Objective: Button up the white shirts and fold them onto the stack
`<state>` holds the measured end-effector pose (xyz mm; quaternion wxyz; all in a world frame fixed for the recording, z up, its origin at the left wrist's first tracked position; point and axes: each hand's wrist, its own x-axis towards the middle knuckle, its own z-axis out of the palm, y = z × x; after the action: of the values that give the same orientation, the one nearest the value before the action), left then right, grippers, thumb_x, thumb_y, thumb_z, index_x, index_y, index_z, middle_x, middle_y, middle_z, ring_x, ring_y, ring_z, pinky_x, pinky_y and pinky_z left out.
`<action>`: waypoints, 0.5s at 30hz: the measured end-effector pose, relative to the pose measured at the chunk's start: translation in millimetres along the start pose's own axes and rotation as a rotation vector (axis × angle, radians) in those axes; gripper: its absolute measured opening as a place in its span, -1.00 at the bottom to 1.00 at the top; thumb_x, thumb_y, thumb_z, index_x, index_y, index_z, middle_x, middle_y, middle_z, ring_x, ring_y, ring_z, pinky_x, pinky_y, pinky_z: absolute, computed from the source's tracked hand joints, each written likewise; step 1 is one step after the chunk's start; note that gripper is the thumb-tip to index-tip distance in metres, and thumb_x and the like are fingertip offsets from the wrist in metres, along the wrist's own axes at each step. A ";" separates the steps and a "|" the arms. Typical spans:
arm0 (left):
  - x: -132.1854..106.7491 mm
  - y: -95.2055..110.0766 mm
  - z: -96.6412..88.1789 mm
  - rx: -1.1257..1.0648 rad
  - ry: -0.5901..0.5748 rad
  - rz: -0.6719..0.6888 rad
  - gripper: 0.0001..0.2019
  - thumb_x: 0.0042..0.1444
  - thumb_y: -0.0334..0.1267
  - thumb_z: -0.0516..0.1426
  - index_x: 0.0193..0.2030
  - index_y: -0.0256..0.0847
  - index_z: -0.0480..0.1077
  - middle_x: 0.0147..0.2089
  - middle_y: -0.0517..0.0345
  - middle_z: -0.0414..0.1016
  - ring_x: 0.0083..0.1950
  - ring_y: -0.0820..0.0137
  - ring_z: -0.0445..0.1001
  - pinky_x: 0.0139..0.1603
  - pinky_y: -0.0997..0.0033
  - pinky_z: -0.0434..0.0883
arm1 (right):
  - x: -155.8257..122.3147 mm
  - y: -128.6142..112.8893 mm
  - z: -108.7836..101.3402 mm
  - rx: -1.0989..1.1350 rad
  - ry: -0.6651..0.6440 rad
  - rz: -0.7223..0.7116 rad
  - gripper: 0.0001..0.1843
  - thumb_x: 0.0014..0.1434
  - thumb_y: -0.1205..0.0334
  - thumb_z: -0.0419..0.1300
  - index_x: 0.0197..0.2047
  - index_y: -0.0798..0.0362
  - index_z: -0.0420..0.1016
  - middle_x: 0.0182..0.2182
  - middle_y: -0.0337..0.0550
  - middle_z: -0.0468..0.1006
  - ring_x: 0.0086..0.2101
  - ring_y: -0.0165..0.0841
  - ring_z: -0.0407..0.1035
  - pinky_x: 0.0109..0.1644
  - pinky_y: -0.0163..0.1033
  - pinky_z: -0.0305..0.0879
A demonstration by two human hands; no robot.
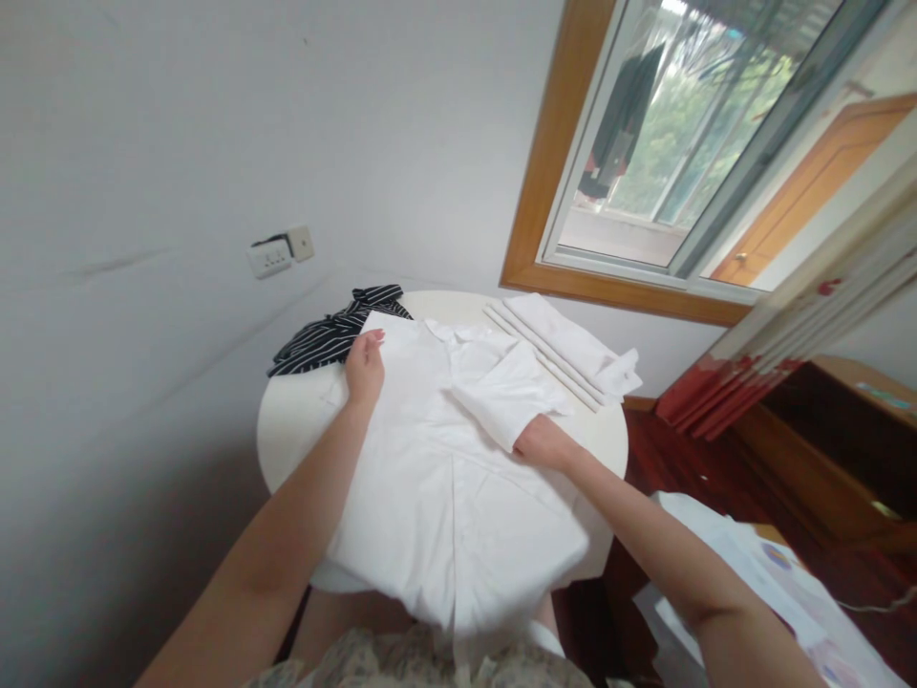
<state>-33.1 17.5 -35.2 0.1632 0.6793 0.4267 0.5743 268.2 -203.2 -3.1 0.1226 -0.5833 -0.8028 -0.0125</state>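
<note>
So the left hand (366,368) sat curled at the edge of a white shirt (401,478) (couldn't tell if it pinched), the shirt lay spread across a round table (287,420), and the right hand (545,443), well apart, was clamped back-up on the folded-in sleeve (494,406).

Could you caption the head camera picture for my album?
Left hand and right hand on a white shirt spread over a round table, striped clothing beyond.

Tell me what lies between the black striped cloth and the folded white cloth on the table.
In the head view, the far part of the white garment lies there, the left hand at its edge; a strip of tabletop shows beyond.
</note>
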 end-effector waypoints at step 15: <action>-13.9 71.0 17.8 -0.006 -0.066 0.119 -0.65 0.30 -0.07 -0.04 0.01 -0.18 0.44 0.04 -0.02 0.52 0.04 0.29 0.49 0.07 0.23 0.47 | -30.5 -46.3 10.1 0.842 0.079 0.411 -0.52 0.15 -0.24 0.16 -0.25 0.06 0.44 -0.37 -0.13 0.56 -0.27 -0.24 0.45 -0.18 -0.16 0.42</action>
<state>11.5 -29.7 1.2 0.1446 0.7214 0.3783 0.5617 231.6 -244.8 -13.7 0.3790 -0.6289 -0.6006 0.3164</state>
